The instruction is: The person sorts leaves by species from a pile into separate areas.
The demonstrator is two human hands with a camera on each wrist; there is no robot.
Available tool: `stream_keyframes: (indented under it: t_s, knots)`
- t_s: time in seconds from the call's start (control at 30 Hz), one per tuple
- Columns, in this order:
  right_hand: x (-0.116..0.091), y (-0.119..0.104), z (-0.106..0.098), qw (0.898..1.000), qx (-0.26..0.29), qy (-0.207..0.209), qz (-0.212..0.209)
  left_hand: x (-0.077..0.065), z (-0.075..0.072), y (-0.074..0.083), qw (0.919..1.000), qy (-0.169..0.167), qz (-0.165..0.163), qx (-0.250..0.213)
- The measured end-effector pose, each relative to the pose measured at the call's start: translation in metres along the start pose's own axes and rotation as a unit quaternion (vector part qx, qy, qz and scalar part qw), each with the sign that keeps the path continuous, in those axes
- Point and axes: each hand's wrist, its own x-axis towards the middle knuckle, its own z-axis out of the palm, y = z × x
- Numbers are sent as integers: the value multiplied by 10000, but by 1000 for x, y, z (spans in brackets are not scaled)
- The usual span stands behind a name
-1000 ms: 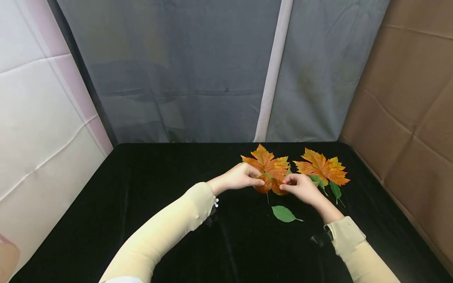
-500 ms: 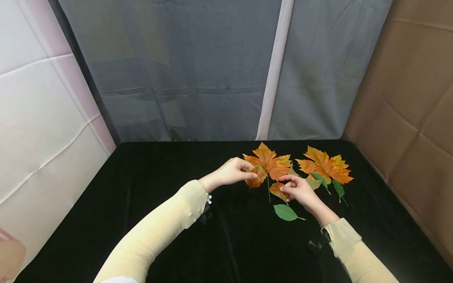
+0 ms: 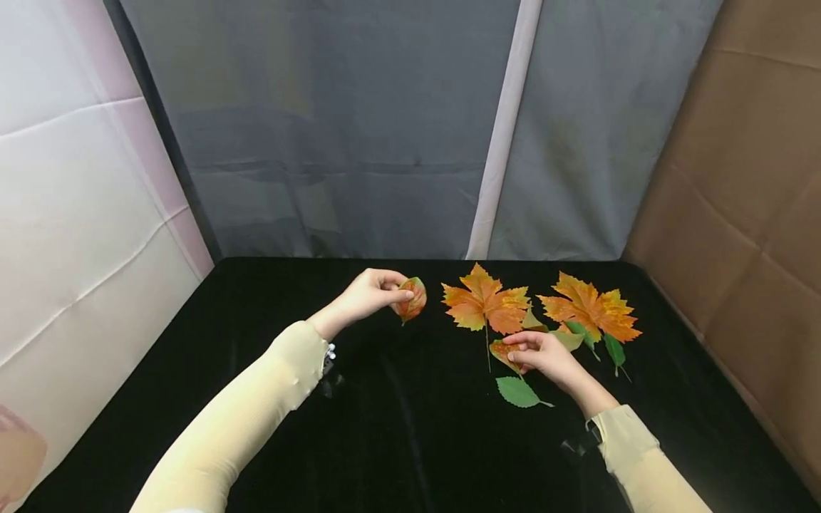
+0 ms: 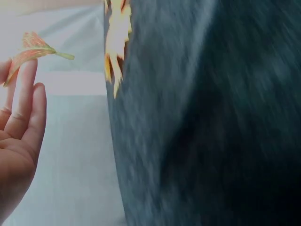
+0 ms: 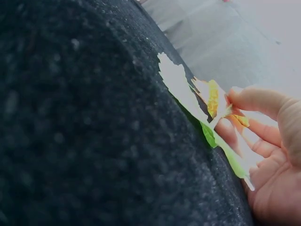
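Observation:
My left hand [image 3: 372,292] pinches a small red-orange leaf with a green edge [image 3: 413,299] between thumb and fingers, above the back of the black table. In the left wrist view that leaf [image 4: 35,49] shows folded, its short green stem pointing right. Farther right, my right hand [image 3: 544,355] pinches another small orange leaf [image 3: 504,352] low over the cloth. A single green leaf [image 3: 517,392] lies just in front of it. Behind, between the two hands, lies a large orange maple leaf [image 3: 482,299] with its stem toward me.
A second orange maple leaf [image 3: 590,306] lies at the back right, with dark green leaves [image 3: 613,350] and a yellow-green leaf [image 3: 568,338] by its base. Grey cloth [image 3: 333,142] hangs behind the black table [image 3: 308,449]; a brown cloth wall [image 3: 737,178] stands at right.
My hands have moved apart, each with a small orange leaf. The left went leftward and back, away from the maple leaf; the right came slightly nearer and has stayed beside it.

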Motion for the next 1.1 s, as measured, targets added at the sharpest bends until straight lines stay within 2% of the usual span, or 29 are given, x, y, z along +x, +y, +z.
stream_keyframes:
  t_s: [0.1, 0.23, 0.37, 0.6, 0.67, 0.8, 0.87, 1.0, 1.03, 1.1]
  knots:
    - [-2, 1, 1, 10000, 41, -19, -25, -13, -22, -6, 9992, 291, -194, -190]
    - [-12, 5, -4, 9999, 8, 100, 72, -22, -43, -9, 9974, 510, -324, -384]
    - [-17, 7, -6, 9998, -19, 166, 93, -30, -67, -14, 9959, 705, -464, -312]
    - [-7, 0, 1, 10000, -16, -54, -15, -64, -123, -41, 9859, 1342, -994, -127]
    - [-8, 0, 0, 10000, -52, -47, 8, -67, -134, -47, 9840, 1394, -1110, -68]
    - [-12, 2, -4, 9999, -95, -15, 53, -65, -148, -54, 9825, 1392, -1232, 70]
    - [-14, 3, -5, 9999, -98, 17, 50, -63, -151, -47, 9822, 1348, -1303, 95]
    - [-17, 4, -6, 9999, -81, 80, 32, -55, -155, -48, 9818, 1325, -1343, 212]
    - [-17, 4, -6, 9999, -77, 101, 27, -53, -155, -50, 9820, 1307, -1345, 224]
    - [-18, 4, -6, 9999, -47, 122, 29, -48, -158, -63, 9827, 1307, -1295, 229]
